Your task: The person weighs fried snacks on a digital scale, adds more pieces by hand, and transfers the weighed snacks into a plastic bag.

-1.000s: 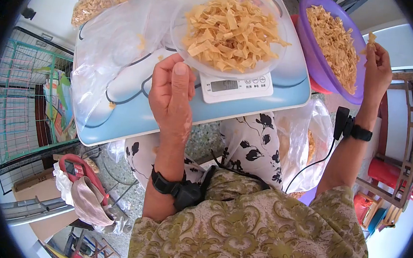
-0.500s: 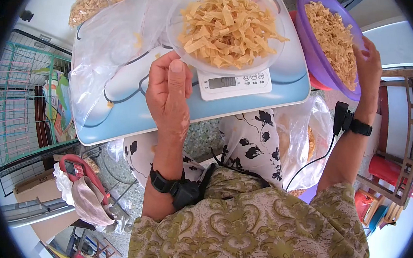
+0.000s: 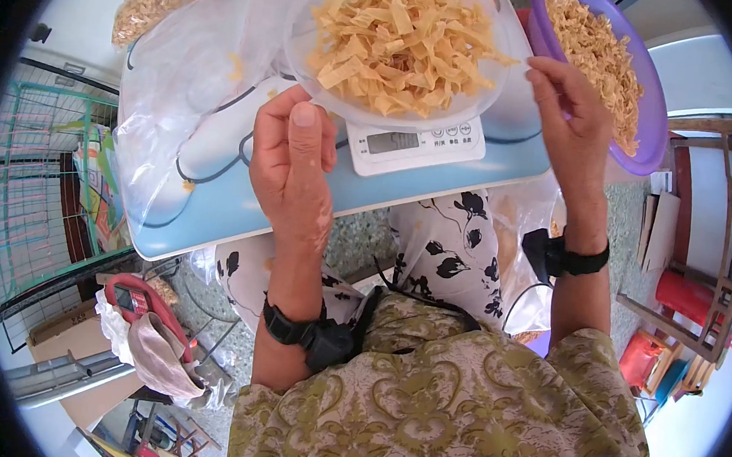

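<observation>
Head view: heaped strips (image 3: pixel 400 40) could be spilled if dish (image 3: pixel 299 44) is bumped by either hand; reading on scale (image 3: pixel 418 150) could be skewed by same touch. Dish borne by scale, just ahead of left hand (image 3: pixel 295 168), just inward of right hand (image 3: pixel 578 137). Left fingers curled, right fingertips drawn close; whether anything is gripped by either cannot be told.

The left hand (image 3: pixel 294 164) is half closed, its fingers curled and its thumb pointing forward beside them. The right hand (image 3: pixel 573 124) is bent to the left at the wrist, with thumb and index finger extended, their tips near each other. Both forearms reach forward.
</observation>
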A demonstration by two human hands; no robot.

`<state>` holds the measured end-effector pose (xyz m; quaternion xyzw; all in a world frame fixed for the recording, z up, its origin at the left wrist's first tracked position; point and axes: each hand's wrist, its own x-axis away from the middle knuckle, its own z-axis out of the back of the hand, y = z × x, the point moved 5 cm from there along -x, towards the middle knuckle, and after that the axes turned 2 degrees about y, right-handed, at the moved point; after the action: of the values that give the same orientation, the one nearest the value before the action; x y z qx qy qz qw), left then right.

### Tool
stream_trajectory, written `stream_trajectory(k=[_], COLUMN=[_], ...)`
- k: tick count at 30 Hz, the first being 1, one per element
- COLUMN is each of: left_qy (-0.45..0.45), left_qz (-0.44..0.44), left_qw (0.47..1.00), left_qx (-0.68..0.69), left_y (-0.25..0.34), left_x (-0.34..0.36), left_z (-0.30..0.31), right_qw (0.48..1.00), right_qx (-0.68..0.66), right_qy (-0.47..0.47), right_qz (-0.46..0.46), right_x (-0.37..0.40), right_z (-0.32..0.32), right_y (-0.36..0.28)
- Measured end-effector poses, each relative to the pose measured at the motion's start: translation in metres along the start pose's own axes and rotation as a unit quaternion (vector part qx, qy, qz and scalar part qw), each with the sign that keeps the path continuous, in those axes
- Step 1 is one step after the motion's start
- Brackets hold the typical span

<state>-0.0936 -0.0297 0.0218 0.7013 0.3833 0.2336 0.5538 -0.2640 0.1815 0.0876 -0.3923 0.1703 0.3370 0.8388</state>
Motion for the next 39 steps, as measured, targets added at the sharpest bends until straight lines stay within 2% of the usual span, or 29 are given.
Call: stream_trajectory(k=[2, 5, 9, 18, 20, 24, 26, 37, 39], left_qy=[0.000, -0.009, 0.000, 0.032, 0.030, 0.007, 0.013, 0.001, 0.004], left_qz=[0.002, -0.009, -0.012, -0.033, -0.038, -0.029, -0.027, -0.026, -0.033], left_qw=[1.000, 1.000, 1.000, 0.999, 0.999, 1.000, 0.999, 0.999, 0.999], left_qx=[-0.003, -0.010, 0.005, -0.002, -0.005, -0.011, -0.012, -0.035, -0.036], left_y=[0.000, 0.001, -0.001, 0.002, 0.001, 0.003, 0.003, -0.004, -0.001], left_x=[0.000, 0.000, 0.000, 0.000, 0.000, 0.002, 0.001, 0.001, 0.001], left_z=[0.000, 0.000, 0.001, 0.001, 0.003, 0.001, 0.000, 0.004, 0.002], right_qw=[0.997, 0.993, 0.990, 0.992, 0.996, 0.997, 0.996, 0.994, 0.993], right_qx=[-0.040, -0.083, -0.079, -0.062, -0.041, -0.024, 0.003, 0.055, 0.069], right_qy=[-0.042, -0.046, -0.070, -0.073, -0.066, -0.074, -0.080, -0.058, -0.076], right_qz=[-0.045, -0.067, -0.097, -0.082, -0.042, -0.029, 0.039, 0.080, 0.059], right_x=[0.008, 0.017, 0.025, 0.028, 0.027, 0.025, 0.024, 0.022, 0.023], right_z=[-0.017, -0.032, -0.042, -0.041, -0.041, -0.042, -0.044, -0.046, -0.049], right_y=[0.004, 0.011, 0.018, 0.016, 0.013, 0.011, 0.008, -0.004, -0.002])
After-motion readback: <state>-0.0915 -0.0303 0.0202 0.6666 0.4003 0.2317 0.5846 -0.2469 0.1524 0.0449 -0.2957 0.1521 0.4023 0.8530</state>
